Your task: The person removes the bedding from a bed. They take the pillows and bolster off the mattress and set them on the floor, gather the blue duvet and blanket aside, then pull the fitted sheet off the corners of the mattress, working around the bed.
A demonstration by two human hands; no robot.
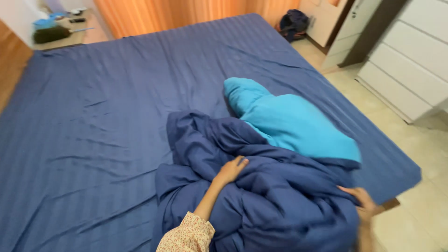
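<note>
Near the foot corner of a bed (93,107) dressed in a dark blue striped sheet, a person works a bunched navy duvet (261,196), its turquoise lining (294,123) folded up on the far side of the heap. The left hand (232,170), below a floral sleeve (189,235), lies on top of the duvet with fingers curled lightly into the fabric, while the right hand (365,204) clutches the duvet's edge at the bed's corner, fingers closed on the cloth. Beyond the bed stand orange curtains (186,14) and a white chest of drawers (410,60). With so much bulk piled at the bed's corner, the duvet looks liable to slide onto the tiled floor (420,219) should the right hand's hold slacken.
</note>
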